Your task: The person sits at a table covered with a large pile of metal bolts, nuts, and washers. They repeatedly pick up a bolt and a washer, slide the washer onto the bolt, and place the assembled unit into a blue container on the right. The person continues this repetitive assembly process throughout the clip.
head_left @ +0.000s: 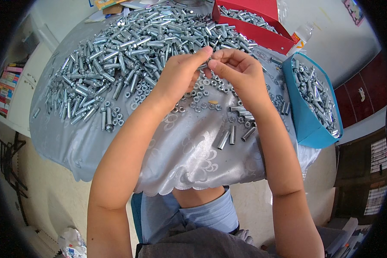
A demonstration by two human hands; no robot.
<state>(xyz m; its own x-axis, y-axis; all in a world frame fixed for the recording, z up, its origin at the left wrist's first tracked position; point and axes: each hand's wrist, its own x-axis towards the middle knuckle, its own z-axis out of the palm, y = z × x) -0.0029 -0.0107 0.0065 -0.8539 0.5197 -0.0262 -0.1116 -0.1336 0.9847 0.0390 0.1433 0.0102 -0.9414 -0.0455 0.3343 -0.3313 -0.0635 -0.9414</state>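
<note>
Over the table's middle, my left hand [179, 77] and my right hand [243, 76] meet, fingers closed together. Between their fingertips is a small silvery metal fastener [203, 65], mostly covered by the fingers, so its exact kind cannot be told. Just beneath and around the hands lie loose nuts [198, 93] and washers. A big heap of sleeve anchor bolts [129, 56] spreads behind and to the left of them. Under my right wrist sits a small group of metal sleeves [244, 112]. Closer to the front edge, a few more sleeves [223, 139] lie on the cloth.
A shiny grey tablecloth [180, 159] with a scalloped edge covers the round table. At the right stands a blue container [305, 124] full of anchor bolts. Behind it are a red box [262, 36] holding more bolts and a plastic bottle [302, 36].
</note>
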